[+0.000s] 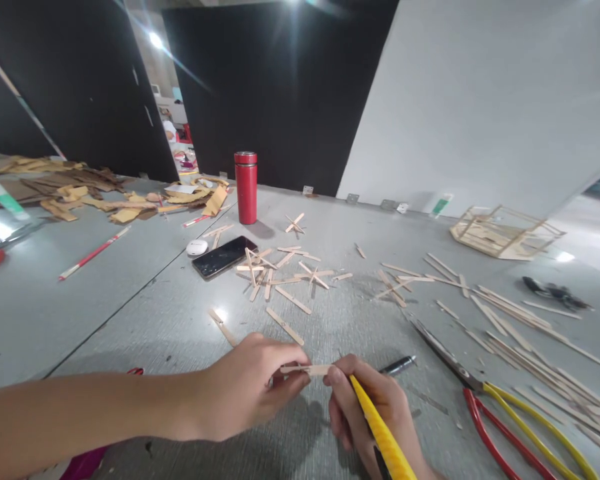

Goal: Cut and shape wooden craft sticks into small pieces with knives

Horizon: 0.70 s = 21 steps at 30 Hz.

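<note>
My left hand [257, 387] pinches one end of a small wooden craft stick [320, 370] between thumb and fingers. At the stick's other end, the thumb and fingertips of my right hand [363, 407] meet it. My right hand is also closed round a yellow utility knife [380, 427], whose handle slants down toward me; its blade is not visible. A black pen [399, 365] lies just beyond my right hand. Loose craft sticks [285, 325] lie on the grey table in front of both hands.
Scissors [475, 383] with red and yellow handles lie at right, beside long wooden strips [520, 313]. Farther back stand a red flask [246, 188] and a stick frame model [505, 233]. A phone [225, 257], earbud case [197, 248] and cardboard scraps [130, 207] sit left.
</note>
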### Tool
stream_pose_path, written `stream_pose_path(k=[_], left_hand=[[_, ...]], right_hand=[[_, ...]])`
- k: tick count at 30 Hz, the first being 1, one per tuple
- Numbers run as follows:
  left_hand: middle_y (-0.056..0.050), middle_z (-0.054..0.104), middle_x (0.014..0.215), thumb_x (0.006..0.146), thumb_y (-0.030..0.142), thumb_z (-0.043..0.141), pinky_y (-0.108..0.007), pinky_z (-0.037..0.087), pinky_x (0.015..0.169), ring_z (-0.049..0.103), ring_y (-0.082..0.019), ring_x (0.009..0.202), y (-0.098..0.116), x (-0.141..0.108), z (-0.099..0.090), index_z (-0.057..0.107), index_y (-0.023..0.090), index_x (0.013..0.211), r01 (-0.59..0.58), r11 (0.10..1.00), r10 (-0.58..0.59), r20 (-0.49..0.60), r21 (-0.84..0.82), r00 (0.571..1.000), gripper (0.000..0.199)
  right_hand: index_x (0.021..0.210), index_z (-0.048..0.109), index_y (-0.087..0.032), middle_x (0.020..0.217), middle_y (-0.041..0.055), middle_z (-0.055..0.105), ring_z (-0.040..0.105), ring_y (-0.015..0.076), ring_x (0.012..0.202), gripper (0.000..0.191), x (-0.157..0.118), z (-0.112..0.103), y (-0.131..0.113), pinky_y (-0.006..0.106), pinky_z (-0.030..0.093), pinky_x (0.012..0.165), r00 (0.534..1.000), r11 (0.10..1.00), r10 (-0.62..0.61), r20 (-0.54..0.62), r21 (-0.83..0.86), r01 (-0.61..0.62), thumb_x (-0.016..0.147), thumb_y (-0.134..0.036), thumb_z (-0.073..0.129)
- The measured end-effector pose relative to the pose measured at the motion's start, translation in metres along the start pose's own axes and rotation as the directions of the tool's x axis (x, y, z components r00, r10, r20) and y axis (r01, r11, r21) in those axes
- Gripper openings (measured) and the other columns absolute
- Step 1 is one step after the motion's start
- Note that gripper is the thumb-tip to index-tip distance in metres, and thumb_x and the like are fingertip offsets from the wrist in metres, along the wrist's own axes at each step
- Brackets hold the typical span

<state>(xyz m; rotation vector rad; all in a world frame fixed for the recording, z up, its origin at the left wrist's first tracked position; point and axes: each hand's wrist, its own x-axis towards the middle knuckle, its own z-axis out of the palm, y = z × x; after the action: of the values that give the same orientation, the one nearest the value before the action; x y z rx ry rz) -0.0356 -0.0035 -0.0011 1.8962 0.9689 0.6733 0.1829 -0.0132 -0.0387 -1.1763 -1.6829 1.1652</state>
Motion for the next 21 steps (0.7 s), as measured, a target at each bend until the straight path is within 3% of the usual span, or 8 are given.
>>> stream_pose_path(k=[4, 9, 15, 21], left_hand=[[0.006, 0.036, 0.063, 0.101, 0.022, 0.053, -0.025, 0.029, 0.056, 0.033, -0.011, 0.059, 0.0010, 0.0033, -0.0028, 0.062, 0.017, 0.072, 0.038, 0.999, -0.037, 0.038, -0.026, 0.999, 0.030], [0.002, 0.054, 0.063, 0.101, 0.028, 0.053, -0.023, 0.044, 0.058, 0.054, -0.013, 0.061, -0.0006, 0.0055, -0.0055, 0.069, 0.016, 0.078, 0.091, 0.994, -0.085, 0.100, -0.061, 0.991, 0.031], [0.008, 0.031, 0.061, 0.100, 0.019, 0.052, -0.026, 0.025, 0.054, 0.028, -0.010, 0.057, -0.0008, 0.0003, -0.0057, 0.055, 0.018, 0.068, -0.022, 0.997, 0.014, 0.106, 0.070, 0.994, 0.032], [0.008, 0.028, 0.061, 0.094, 0.010, 0.052, -0.025, 0.025, 0.053, 0.026, -0.009, 0.055, 0.0021, 0.0007, -0.0051, 0.039, 0.020, 0.064, -0.078, 0.989, 0.057, 0.163, 0.125, 0.985, 0.035]], right_hand=[[0.080, 0.062, -0.020, 0.045, -0.0049, 0.056, 0.042, 0.0073, 0.035, 0.043, 0.0016, -0.0022, 0.0059, 0.017, 0.034, 0.038, 0.999, 1.000, -0.013, 0.041, -0.003, 0.013, 0.105, -0.053, 0.052], [0.079, 0.063, -0.020, 0.046, -0.0048, 0.056, 0.042, 0.0078, 0.036, 0.042, 0.0016, -0.0027, 0.0062, 0.018, 0.034, 0.038, 0.998, 0.999, -0.028, 0.054, -0.020, 0.029, 0.107, -0.050, 0.051], [0.075, 0.062, -0.020, 0.049, -0.0042, 0.055, 0.046, 0.0091, 0.039, 0.043, -0.0011, -0.0025, 0.0028, 0.019, 0.037, 0.040, 0.996, 0.997, -0.058, 0.063, -0.042, 0.061, 0.106, -0.048, 0.052], [0.079, 0.065, -0.020, 0.050, -0.0047, 0.056, 0.047, 0.0090, 0.040, 0.040, -0.0010, -0.0028, 0.0047, 0.019, 0.038, 0.042, 0.996, 0.997, -0.047, 0.071, -0.050, 0.051, 0.107, -0.046, 0.053]])
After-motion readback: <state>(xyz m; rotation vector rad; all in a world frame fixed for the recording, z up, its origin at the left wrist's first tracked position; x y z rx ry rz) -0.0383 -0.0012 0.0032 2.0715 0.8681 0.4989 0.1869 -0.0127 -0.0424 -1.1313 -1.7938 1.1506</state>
